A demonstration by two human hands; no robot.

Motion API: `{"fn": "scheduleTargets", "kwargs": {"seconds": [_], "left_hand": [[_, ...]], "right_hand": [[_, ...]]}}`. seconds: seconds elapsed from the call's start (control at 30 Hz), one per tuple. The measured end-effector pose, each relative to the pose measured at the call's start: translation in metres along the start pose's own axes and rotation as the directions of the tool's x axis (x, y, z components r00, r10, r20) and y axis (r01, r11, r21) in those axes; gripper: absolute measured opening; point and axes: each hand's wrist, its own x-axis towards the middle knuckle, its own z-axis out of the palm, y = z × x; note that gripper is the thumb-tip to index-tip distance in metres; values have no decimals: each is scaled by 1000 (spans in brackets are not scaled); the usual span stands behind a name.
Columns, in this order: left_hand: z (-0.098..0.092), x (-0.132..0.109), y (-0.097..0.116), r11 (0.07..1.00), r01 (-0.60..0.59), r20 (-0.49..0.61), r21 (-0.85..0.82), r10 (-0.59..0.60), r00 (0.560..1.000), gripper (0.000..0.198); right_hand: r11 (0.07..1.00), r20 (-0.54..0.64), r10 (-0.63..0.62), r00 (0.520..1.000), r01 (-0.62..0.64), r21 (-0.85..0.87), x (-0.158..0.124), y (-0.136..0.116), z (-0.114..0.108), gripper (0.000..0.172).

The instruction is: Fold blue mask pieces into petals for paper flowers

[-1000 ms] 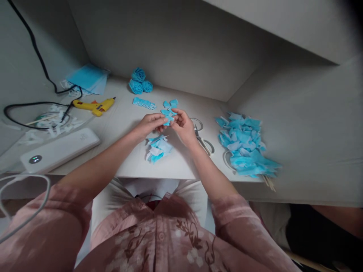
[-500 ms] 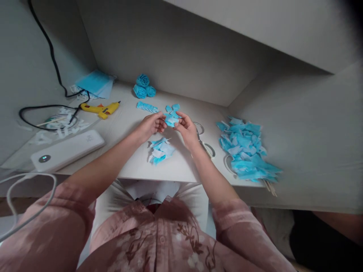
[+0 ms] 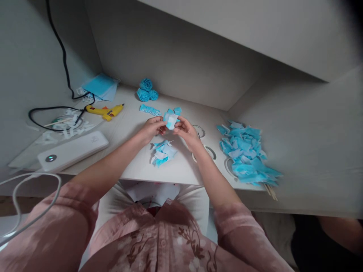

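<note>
You hold a thin, pale-blue-and-white fabric piece (image 3: 171, 121).
Your left hand (image 3: 153, 129) and right hand (image 3: 187, 132) clamp fingertips on its opposite sides, over the off-white table (image 3: 137, 164), beyond a loose blue-and-white scrap pile (image 3: 163, 153).

Head-worn view, forward and down

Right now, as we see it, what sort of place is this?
Probably a craft workspace: a yellow glue gun, blue rose-like flowers and a pile of blue pieces lie on one table.
</note>
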Motion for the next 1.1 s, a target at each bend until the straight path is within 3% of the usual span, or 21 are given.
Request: {"fn": "scheduleTargets", "kwargs": {"seconds": [0.17,0.37,0.47,0.6,0.8,1.1], "left_hand": [[0,2,-1,998,-31,33,56,30,999,19],[8,-3,2,981,-28,88,192,12,996,15],[9,-5,3,973,-56,109,223,32,993,19],[7,-5,2,971,-84,122,224,58,991,24],[4,-3,-1,974,-87,96,210,68,993,38],[3,-4,2,965,-114,15,237,113,993,29]], "right_hand": [[979,-7,-72,997,69,-194,9,-24,-16,82],[918,146,-83,986,133,-374,20,-41,0,73],[941,103,-78,992,108,-320,25,-37,3,59],[975,28,-72,997,76,-210,27,-31,-2,54],[981,-17,-64,998,60,-184,22,-24,2,56],[989,-93,-70,993,57,-137,16,-9,-4,66]]}}
